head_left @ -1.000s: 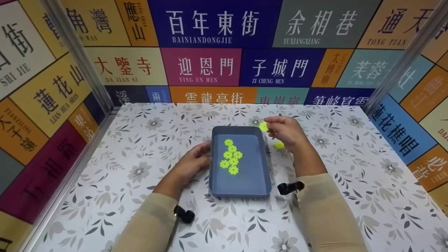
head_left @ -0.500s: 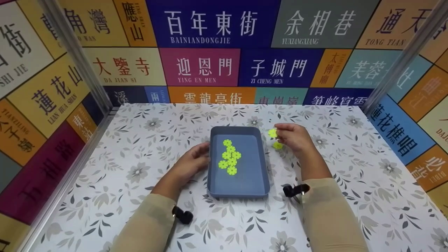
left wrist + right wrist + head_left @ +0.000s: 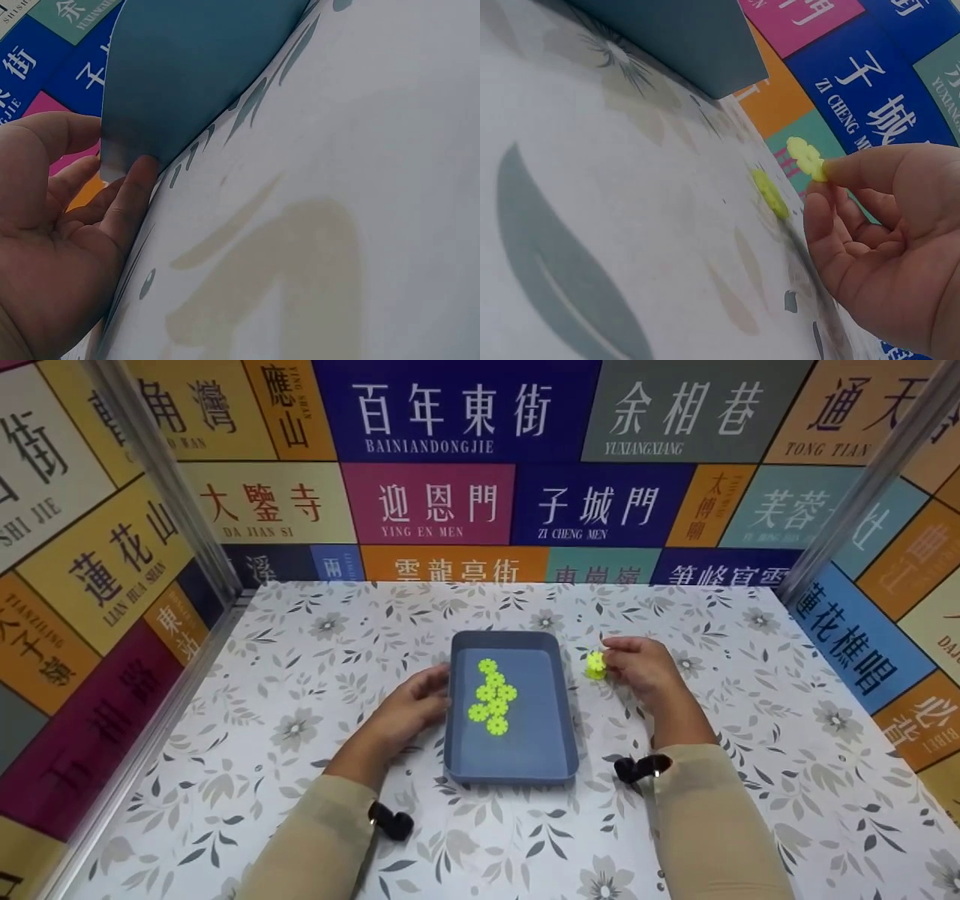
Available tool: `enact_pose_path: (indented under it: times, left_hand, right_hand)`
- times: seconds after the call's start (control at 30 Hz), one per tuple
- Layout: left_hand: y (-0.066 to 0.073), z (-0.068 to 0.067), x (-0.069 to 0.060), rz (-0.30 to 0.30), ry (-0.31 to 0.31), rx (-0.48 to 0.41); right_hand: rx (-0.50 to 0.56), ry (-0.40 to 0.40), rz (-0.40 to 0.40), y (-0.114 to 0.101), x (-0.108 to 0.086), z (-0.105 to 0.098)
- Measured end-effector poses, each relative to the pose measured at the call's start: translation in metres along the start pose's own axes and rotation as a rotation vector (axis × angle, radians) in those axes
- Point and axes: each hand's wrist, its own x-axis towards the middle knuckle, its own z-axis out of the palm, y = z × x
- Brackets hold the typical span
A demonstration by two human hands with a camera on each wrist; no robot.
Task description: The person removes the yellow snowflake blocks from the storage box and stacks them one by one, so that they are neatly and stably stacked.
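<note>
Between thumb and index finger, my right hand [image 3: 641, 664] pinches a yellow-green flower-shaped piece [image 3: 807, 156]. Just below it, a second such piece [image 3: 769, 193] lies on the table, partly covered by the held one in the head view. My left hand [image 3: 409, 709] rests at the left side of a blue-grey rectangular tray [image 3: 514, 757], its fingertips against the wall. In the left wrist view, its fingers [image 3: 135, 191] touch the tray near a corner, loosely bent. Several flower pieces [image 3: 493, 691] lie clustered inside the tray, some touching or overlapping.
A table [image 3: 300, 825] with a floral-patterned cover bears the tray. Printed panels [image 3: 435, 502] with large characters rise behind it and on both sides. Metal corner posts [image 3: 180, 502] stand where the panels meet.
My right hand has moved right and down, away from the tray's far right corner, carrying the flower piece to the one on the table. The left hand stays at the tray.
</note>
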Motion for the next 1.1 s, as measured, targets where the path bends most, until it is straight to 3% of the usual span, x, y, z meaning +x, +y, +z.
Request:
enact_pose_path:
  times: [0.23, 0.57, 1.1]
  left_hand:
    - [-0.0009, 0.0005, -0.0006, 0.013, -0.002, -0.001]
    - [-0.0025, -0.0006, 0.0008, 0.015, -0.008, -0.033]
    - [-0.0009, -0.0007, 0.0002, -0.001, 0.014, -0.014]
  right_hand:
    - [-0.074, 0.038, 0.030, 0.0006, -0.0042, 0.0021]
    - [-0.086, 0.065, 0.008, 0.0025, -0.0040, 0.0045]
    - [-0.138, 0.080, 0.018, -0.0023, -0.0064, 0.0054]
